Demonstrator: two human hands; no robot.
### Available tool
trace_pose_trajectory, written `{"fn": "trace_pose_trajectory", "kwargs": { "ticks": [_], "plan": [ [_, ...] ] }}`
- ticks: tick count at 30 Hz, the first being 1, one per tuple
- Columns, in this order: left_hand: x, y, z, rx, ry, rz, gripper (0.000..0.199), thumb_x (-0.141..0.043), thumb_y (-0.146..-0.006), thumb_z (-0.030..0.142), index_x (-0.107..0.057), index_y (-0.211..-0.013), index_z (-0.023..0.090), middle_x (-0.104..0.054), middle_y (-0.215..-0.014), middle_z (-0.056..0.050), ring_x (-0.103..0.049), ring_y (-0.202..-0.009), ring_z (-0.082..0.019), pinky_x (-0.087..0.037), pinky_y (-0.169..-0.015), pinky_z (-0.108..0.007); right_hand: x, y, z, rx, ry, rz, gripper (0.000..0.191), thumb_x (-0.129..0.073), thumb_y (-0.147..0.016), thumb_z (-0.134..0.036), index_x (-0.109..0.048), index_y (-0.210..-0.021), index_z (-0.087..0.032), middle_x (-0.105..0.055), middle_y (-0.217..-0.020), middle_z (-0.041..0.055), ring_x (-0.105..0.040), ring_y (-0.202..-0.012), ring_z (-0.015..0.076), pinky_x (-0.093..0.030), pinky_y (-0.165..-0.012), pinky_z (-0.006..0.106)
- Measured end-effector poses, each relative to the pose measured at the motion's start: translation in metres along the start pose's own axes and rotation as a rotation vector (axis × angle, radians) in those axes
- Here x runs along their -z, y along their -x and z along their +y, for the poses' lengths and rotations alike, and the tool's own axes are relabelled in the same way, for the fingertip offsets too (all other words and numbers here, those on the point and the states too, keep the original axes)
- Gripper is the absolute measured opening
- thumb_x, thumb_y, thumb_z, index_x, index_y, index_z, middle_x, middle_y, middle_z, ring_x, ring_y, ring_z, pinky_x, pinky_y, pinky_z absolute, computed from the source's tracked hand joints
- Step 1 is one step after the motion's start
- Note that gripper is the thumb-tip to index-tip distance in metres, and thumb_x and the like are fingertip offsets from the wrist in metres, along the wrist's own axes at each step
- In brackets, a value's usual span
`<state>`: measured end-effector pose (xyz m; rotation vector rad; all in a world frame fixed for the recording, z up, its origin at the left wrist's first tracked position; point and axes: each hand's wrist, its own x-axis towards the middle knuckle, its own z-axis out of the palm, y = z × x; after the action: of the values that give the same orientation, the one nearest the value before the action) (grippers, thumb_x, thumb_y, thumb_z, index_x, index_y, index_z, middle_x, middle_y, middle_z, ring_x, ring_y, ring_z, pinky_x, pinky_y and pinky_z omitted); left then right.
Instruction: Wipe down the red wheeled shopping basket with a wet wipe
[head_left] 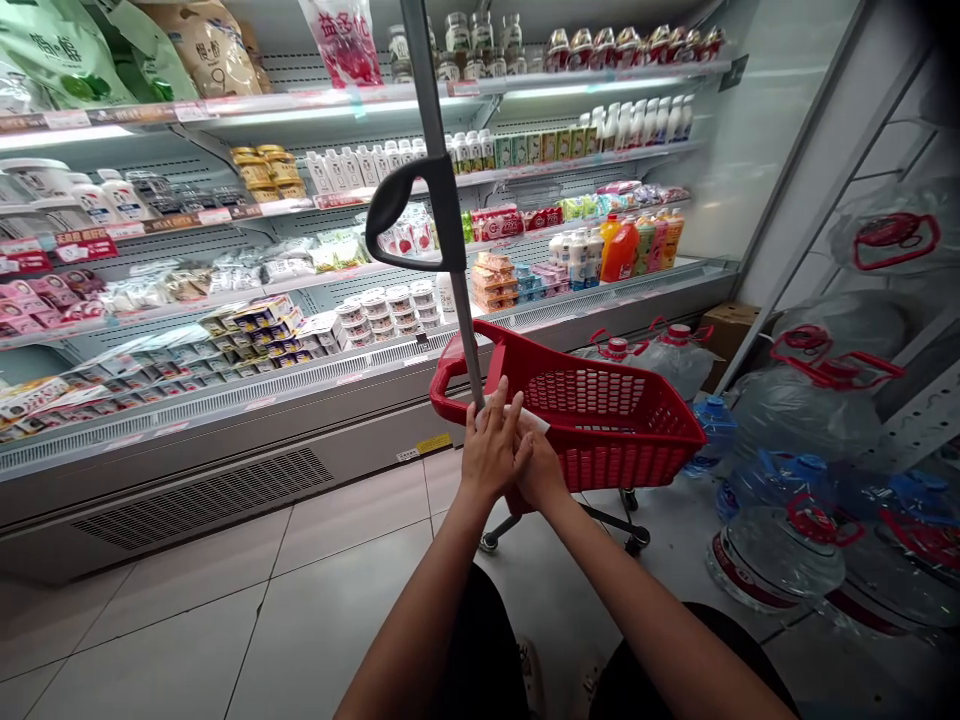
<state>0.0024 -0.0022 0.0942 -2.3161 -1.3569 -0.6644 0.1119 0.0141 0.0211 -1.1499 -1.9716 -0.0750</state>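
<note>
A red shopping cart (622, 440) with perforated sides stands on small wheels in front of me. My left hand (491, 445) lies over the cart's near end with its fingers stretched out. Beside it, touching it, my right hand (536, 465) reaches over the same end, its fingers partly hidden by the left hand. Something white (534, 420), like a cloth or paper, shows under the fingers; which hand has hold of it is not clear. A grey pole (435, 110) with a black loop handle (405, 220) rises just beyond my fingertips.
An open refrigerated shelf unit (360, 400) with cups, bottles and packets runs across the back. Large water jugs (776, 555) with red or blue handles crowd the right side. A cardboard box (731, 325) sits behind them. Pale tiles (330, 620) cover the floor.
</note>
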Motion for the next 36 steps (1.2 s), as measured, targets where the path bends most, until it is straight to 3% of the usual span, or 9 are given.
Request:
{"fn": "trace_pose_trajectory", "kwargs": {
  "ticks": [4, 8, 13, 16, 22, 25, 27, 30, 36],
  "plan": [
    [-0.011, 0.005, -0.006, -0.011, -0.022, 0.008, 0.066, -0.039, -0.106, 0.045, -0.025, -0.165, 0.019, -0.022, -0.172, -0.009, -0.028, -0.157, -0.025, -0.012, -0.131, -0.052, 0.016, 0.023, 0.032, -0.016, 0.042, 0.051, 0.062, -0.031, -0.101, -0.012, -0.032, -0.163, -0.022, -0.048, -0.16, 0.0063, -0.042, -0.149, 0.0209, -0.034, -0.126, 0.046],
    [-0.025, 0.012, -0.006, -0.005, -0.031, 0.017, 0.06, -0.038, -0.107, 0.04, -0.031, -0.163, 0.018, -0.032, -0.168, -0.007, -0.029, -0.156, -0.024, -0.001, -0.132, -0.055, 0.049, 0.075, 0.093, -0.079, 0.191, 0.034, 0.072, -0.032, -0.097, -0.008, -0.023, -0.166, -0.024, -0.047, -0.161, 0.0051, -0.041, -0.149, 0.0213, -0.032, -0.126, 0.048],
    [-0.033, 0.015, 0.001, 0.016, -0.047, 0.011, 0.057, -0.044, -0.103, 0.027, -0.039, -0.159, 0.016, -0.03, -0.17, -0.008, -0.02, -0.159, -0.024, -0.013, -0.133, -0.047, 0.089, 0.13, 0.153, -0.275, 0.346, 0.065, 0.064, -0.034, -0.1, -0.016, -0.03, -0.164, -0.024, -0.047, -0.161, 0.0068, -0.039, -0.151, 0.0255, -0.034, -0.124, 0.051],
    [-0.037, 0.013, 0.009, 0.007, -0.056, -0.021, 0.062, -0.046, -0.098, 0.018, -0.038, -0.159, 0.011, -0.03, -0.17, -0.012, -0.019, -0.159, -0.026, -0.018, -0.132, -0.045, 0.085, 0.123, 0.147, -0.308, 0.337, 0.107, 0.06, -0.034, -0.102, -0.021, -0.034, -0.162, -0.022, -0.05, -0.158, 0.0093, -0.042, -0.149, 0.0269, -0.036, -0.123, 0.052],
    [-0.043, 0.009, 0.022, 0.013, -0.081, -0.067, 0.067, -0.044, -0.092, 0.012, -0.036, -0.158, 0.003, -0.032, -0.168, -0.017, -0.023, -0.158, -0.028, -0.021, -0.132, -0.047, 0.025, 0.046, 0.057, -0.069, 0.115, 0.064, 0.068, -0.032, -0.098, -0.013, -0.025, -0.165, -0.02, -0.046, -0.161, 0.0092, -0.042, -0.149, 0.0236, -0.035, -0.125, 0.05],
    [-0.042, 0.011, 0.019, -0.008, -0.081, -0.049, 0.067, -0.043, -0.093, 0.012, -0.034, -0.159, 0.005, -0.031, -0.168, -0.016, -0.022, -0.159, -0.026, -0.022, -0.131, -0.047, 0.014, 0.029, 0.036, -0.028, 0.09, 0.069, 0.07, -0.033, -0.097, -0.012, -0.023, -0.166, -0.018, -0.047, -0.16, 0.0099, -0.043, -0.148, 0.024, -0.036, -0.124, 0.049],
    [-0.039, 0.013, 0.013, -0.021, -0.067, -0.043, 0.072, -0.045, -0.089, 0.01, -0.031, -0.16, 0.005, -0.03, -0.169, -0.016, -0.02, -0.159, -0.027, -0.021, -0.131, -0.048, 0.021, 0.037, 0.046, 0.006, 0.119, 0.058, 0.072, -0.033, -0.096, -0.009, -0.022, -0.166, -0.02, -0.049, -0.159, 0.0085, -0.045, -0.146, 0.0238, -0.036, -0.124, 0.048],
    [-0.037, 0.015, 0.005, -0.007, -0.05, -0.049, 0.078, -0.049, -0.084, 0.009, -0.03, -0.16, 0.005, -0.029, -0.169, -0.017, -0.018, -0.159, -0.029, -0.02, -0.131, -0.051, 0.048, 0.069, 0.086, 0.003, 0.216, 0.045, 0.076, -0.033, -0.093, -0.007, -0.022, -0.166, -0.023, -0.053, -0.156, 0.0068, -0.049, -0.142, 0.0235, -0.036, -0.124, 0.048],
    [-0.04, 0.017, -0.002, 0.027, -0.037, -0.06, 0.079, -0.057, -0.079, 0.012, -0.036, -0.155, 0.002, -0.027, -0.169, -0.023, -0.012, -0.16, -0.033, -0.016, -0.132, -0.055, 0.102, 0.137, 0.162, -0.178, 0.41, 0.03, 0.062, -0.038, -0.1, -0.02, -0.035, -0.161, -0.025, -0.058, -0.149, 0.0079, -0.053, -0.136, 0.0272, -0.035, -0.121, 0.05]
  ]
}}
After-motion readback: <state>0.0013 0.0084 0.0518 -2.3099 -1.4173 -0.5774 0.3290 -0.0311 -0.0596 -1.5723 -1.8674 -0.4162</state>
